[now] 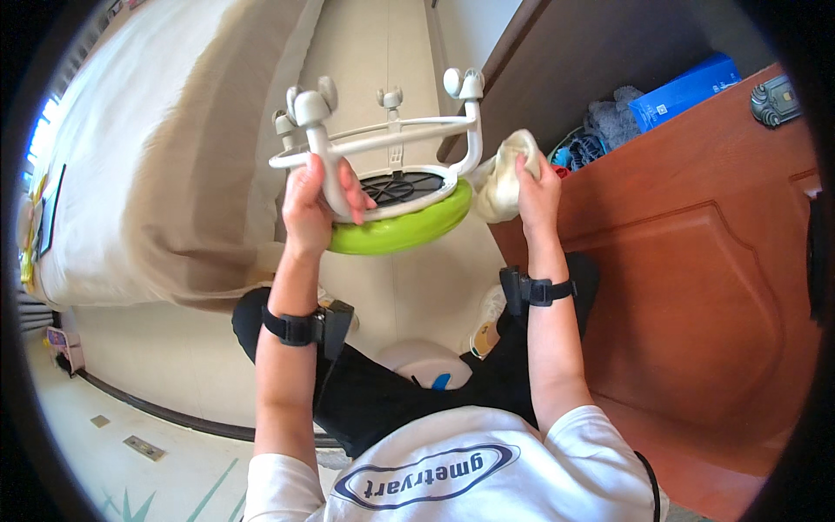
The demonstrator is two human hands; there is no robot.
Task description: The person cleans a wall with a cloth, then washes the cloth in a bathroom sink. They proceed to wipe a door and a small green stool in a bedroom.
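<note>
A small wheeled stool (409, 137) with a white frame hangs upside down in front of me. Its green round seat (404, 228) faces the floor and its grey-white casters (311, 104) point up. My left hand (317, 204) is wrapped round one white leg, close to the seat's rim. On the other side, my right hand (537, 187) grips a cream-coloured cloth (503, 187), bunched and draping toward the seat edge. Whether the cloth touches the stool I cannot tell. The black underside (400, 189) of the seat shows inside the frame.
A bed with a beige cover (187, 174) stands at the left. At the right is an open reddish-brown wooden door (687, 287) with a dark handle (774, 100). Behind it lie a blue box (684, 91) and grey fluffy fabric (616, 117). A pale round seat (426, 358) shows between my legs.
</note>
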